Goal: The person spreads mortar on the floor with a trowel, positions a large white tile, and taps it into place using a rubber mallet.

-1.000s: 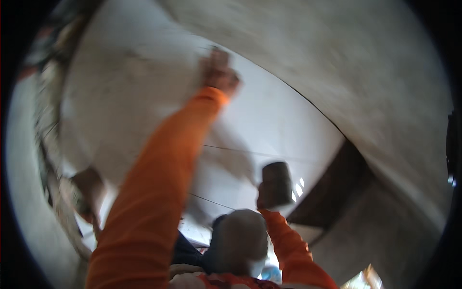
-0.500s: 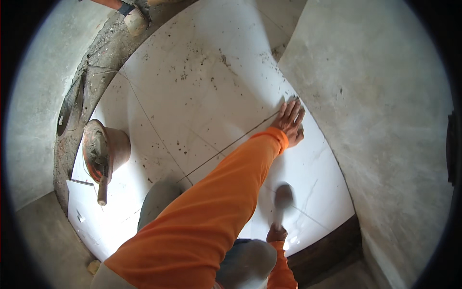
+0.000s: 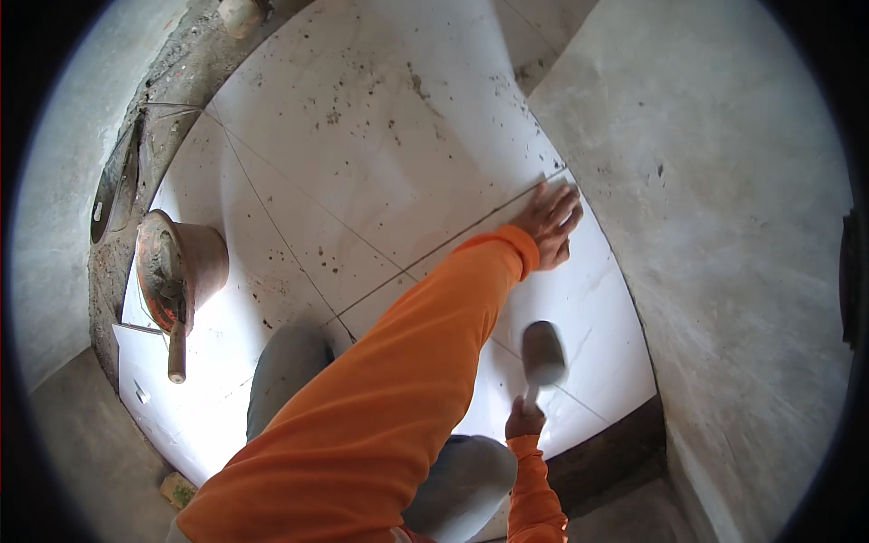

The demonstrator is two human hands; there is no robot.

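My left hand (image 3: 550, 226), at the end of an orange sleeve, lies with fingers stretched on a white floor tile (image 3: 593, 294), beside the joint line and close to the right-hand wall. Lower down, my right hand (image 3: 524, 420) is closed round the handle of a mallet (image 3: 543, 353). Its dark, rounded head is slightly blurred and appears over the same tiled area; whether it touches the tile I cannot tell. Both my knees show below, partly covered by my left arm.
A brown bucket (image 3: 206, 262) of grey mortar lies at left, a trowel handle (image 3: 177, 353) sticking out. Bare grey walls (image 3: 706, 226) stand at both sides. Crumbs of mortar dot the tiles. A dark gap (image 3: 615, 452) borders them lower right. At upper left is another person's covered hand or foot (image 3: 241, 16).
The mallet head has shifted slightly up and right with my right hand. My left hand stays on the tile, fingers slightly shifted. The whole view has moved a little.
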